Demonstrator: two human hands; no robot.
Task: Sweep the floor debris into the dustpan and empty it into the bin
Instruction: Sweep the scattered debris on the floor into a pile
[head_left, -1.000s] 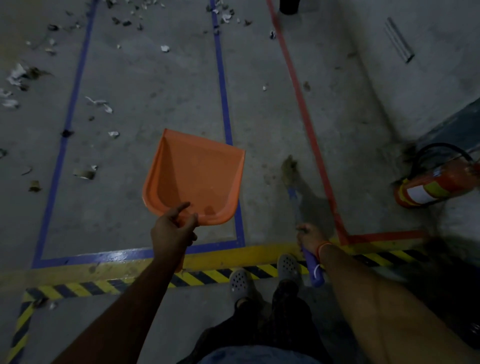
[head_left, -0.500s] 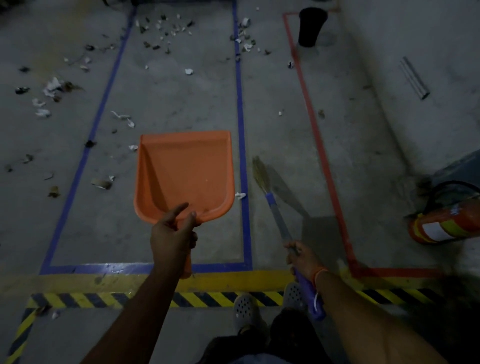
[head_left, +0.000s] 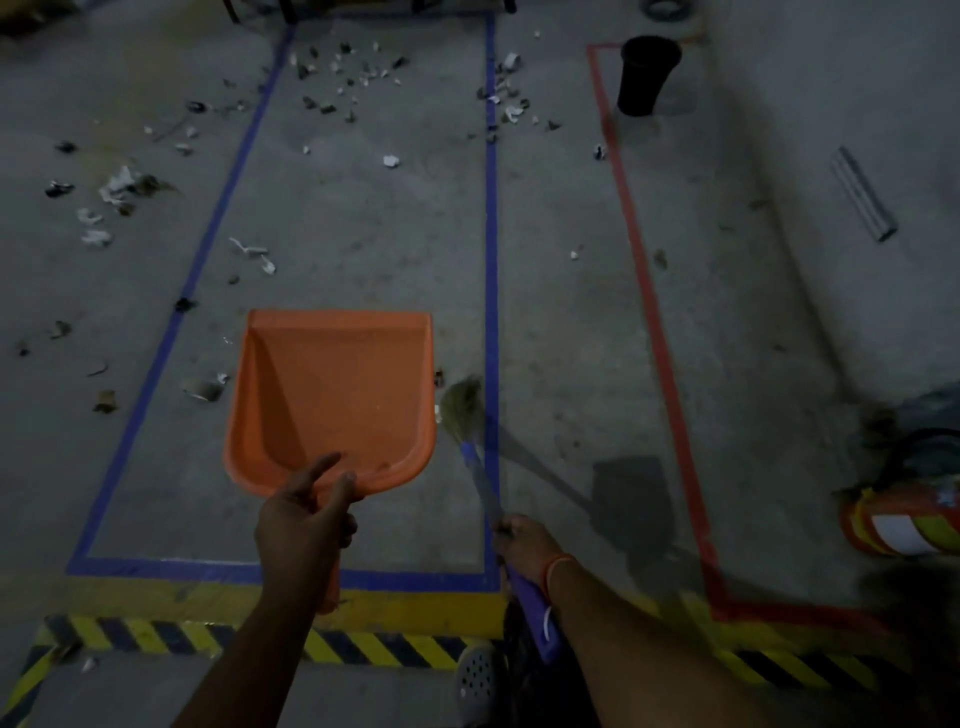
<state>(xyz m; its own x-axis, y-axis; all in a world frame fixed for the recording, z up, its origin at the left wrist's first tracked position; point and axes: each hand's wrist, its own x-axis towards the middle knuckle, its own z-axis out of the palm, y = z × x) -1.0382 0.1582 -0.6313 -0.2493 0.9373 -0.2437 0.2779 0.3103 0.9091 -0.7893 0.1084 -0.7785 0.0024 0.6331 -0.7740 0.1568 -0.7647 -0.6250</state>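
My left hand (head_left: 304, 525) grips the handle of an orange dustpan (head_left: 332, 400), held out over the grey floor with its mouth pointing away from me; nothing lies in it. My right hand (head_left: 524, 540) grips the purple handle of a small broom (head_left: 462, 410), whose straw head reaches the dustpan's right edge. Scraps of paper and leaf debris (head_left: 358, 78) lie scattered far ahead, with more debris at the left (head_left: 117, 189). A black bin (head_left: 647, 75) stands at the far right, inside the red tape.
Blue tape (head_left: 491, 312) and red tape (head_left: 654, 312) mark lanes on the concrete floor. A yellow-and-black hazard stripe (head_left: 374, 649) runs by my feet. A fire extinguisher (head_left: 904, 525) lies at the right, next to a wall (head_left: 857, 130).
The view has tilted up, showing more floor and the bin. The dustpan has straightened, and the broom head has swung left to the dustpan's right edge.
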